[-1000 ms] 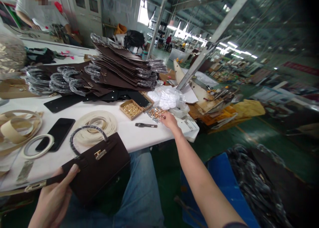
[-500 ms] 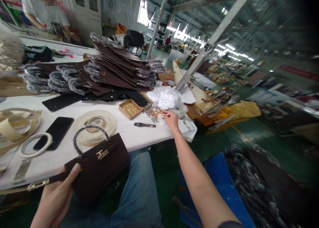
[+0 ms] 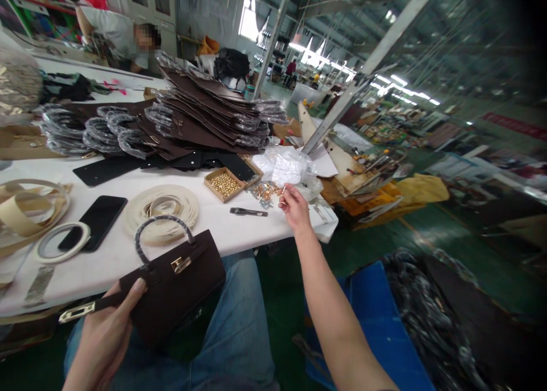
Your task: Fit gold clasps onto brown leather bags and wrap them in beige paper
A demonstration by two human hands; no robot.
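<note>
My left hand (image 3: 109,328) grips a dark brown handbag (image 3: 175,294) at its left end, thumb on top, with the bag tilted over my lap. The bag has a wrapped round handle (image 3: 160,220) and a gold clasp; a strap with a gold buckle (image 3: 77,312) sticks out to the left. Over the table's right part, my right hand (image 3: 294,206) is pinched closed on a small piece too tiny to name. Just left of it lies a pile of small gold metal parts (image 3: 269,190), beside a box of gold studs (image 3: 224,184).
On the white table (image 3: 239,234) lie a black tool (image 3: 248,212), a coil of cream strip (image 3: 132,208), a phone (image 3: 102,217) and a tape roll (image 3: 43,251). Stacked brown bag pieces (image 3: 205,109) stand behind. A blue bin (image 3: 376,322) is at the lower right.
My right hand has lifted slightly off the gold parts, its fingers curled closer together. The bag and my left hand have shifted slightly right. The person behind has bent down sideways.
</note>
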